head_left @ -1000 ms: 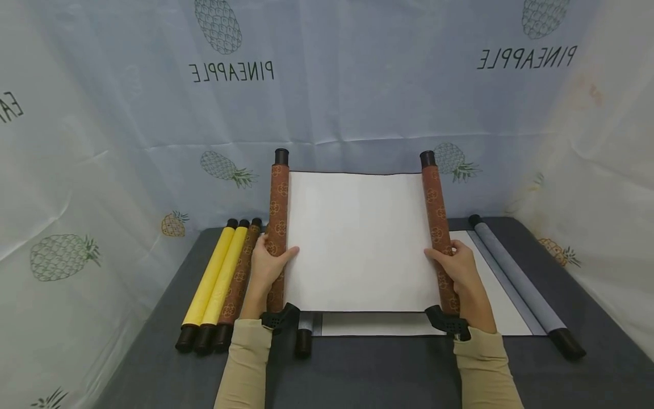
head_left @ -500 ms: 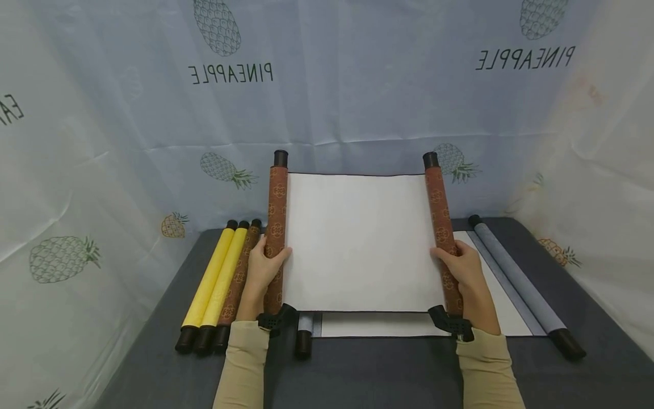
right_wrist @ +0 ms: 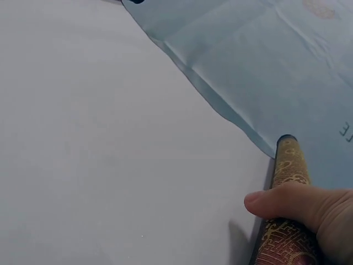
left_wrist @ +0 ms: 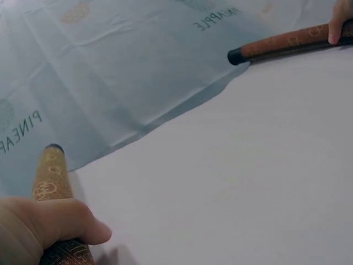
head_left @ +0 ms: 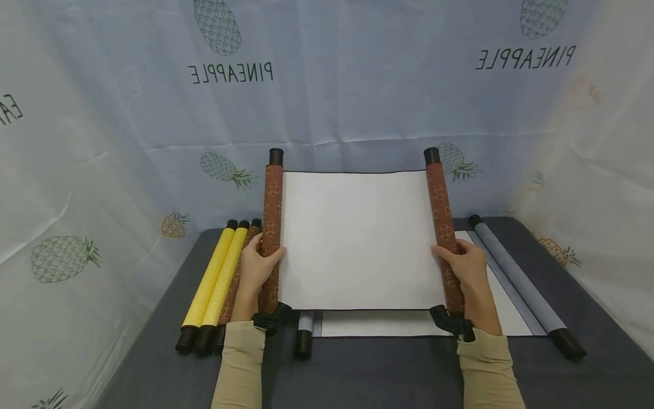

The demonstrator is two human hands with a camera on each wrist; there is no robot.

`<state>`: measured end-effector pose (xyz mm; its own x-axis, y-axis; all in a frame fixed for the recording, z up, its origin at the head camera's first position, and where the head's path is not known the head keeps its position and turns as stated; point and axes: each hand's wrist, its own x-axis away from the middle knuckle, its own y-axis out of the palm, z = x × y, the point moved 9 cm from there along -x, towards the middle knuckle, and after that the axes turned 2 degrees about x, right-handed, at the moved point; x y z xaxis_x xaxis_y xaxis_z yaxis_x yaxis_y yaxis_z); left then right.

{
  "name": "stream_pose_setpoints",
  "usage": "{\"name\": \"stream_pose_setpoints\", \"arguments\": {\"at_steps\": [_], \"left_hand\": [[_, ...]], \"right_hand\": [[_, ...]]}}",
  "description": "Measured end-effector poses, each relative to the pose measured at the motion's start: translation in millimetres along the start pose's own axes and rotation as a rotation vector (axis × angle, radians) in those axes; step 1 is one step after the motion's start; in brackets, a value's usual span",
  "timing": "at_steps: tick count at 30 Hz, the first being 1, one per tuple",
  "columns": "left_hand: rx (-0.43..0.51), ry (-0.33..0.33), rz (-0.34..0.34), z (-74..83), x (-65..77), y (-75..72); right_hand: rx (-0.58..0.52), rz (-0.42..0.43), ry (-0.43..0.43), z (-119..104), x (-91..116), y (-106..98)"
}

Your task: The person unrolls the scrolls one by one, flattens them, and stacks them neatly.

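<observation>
A brown patterned scroll with black end caps is held up and partly unrolled, its blank white sheet (head_left: 357, 238) facing me. My left hand (head_left: 259, 262) grips the left roller (head_left: 272, 210), thumb across its front in the left wrist view. Around the right roller (head_left: 440, 207) my right hand (head_left: 464, 262) is curled, its thumb (right_wrist: 276, 201) lying over the brocade at the sheet's edge. Behind and below the raised scroll, a grey scroll (head_left: 521, 278) lies unrolled on the table, most of its white sheet hidden by the raised one.
On the left of the dark table (head_left: 378, 375) lie two yellow scrolls (head_left: 210, 278) side by side, with a rolled brown scroll (head_left: 236, 289) beside them, partly behind my left arm. A pineapple-print curtain (head_left: 347, 85) hangs at the back and both sides.
The two rollers have moved farther apart, the left one to the left and the right one slightly right, so more white sheet shows. Both hands keep their hold.
</observation>
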<state>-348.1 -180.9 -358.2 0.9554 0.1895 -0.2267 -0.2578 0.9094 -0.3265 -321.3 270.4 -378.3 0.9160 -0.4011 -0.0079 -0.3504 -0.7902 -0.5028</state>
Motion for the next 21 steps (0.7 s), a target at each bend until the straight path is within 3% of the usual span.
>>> {"name": "stream_pose_setpoints", "arguments": {"at_steps": [7, 13, 21], "left_hand": [[-0.013, -0.059, -0.007, -3.6, -1.1, -3.9], [-0.035, -0.051, -0.013, -0.9, -0.7, -2.1], [-0.041, -0.084, -0.126, -5.2, -1.3, 8.2]], "right_hand": [[-0.023, -0.009, 0.032, 3, 1, -1], [-0.012, -0.059, 0.020, 4, 0, 2], [-0.009, -0.112, -0.001, 1, 0, 5]]}}
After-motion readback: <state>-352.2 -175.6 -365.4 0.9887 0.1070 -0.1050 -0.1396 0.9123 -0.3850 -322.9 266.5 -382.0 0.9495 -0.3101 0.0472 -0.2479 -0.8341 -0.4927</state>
